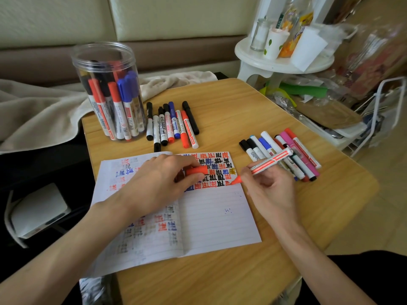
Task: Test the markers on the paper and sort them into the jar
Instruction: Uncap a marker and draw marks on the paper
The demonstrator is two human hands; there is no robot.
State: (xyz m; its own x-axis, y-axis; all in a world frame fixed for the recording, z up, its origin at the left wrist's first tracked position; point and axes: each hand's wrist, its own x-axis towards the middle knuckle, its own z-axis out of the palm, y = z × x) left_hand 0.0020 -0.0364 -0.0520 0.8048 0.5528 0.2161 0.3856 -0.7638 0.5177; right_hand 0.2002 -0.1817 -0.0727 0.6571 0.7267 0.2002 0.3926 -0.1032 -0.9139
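Wooden table [242, 102] holds one jar [105, 60], two marker piles [171, 124].

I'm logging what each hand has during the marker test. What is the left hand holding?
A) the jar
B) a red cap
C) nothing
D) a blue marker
B: the left hand pinches a red cap over the notebook, while the right hand holds the uncapped red marker, tip on the page.
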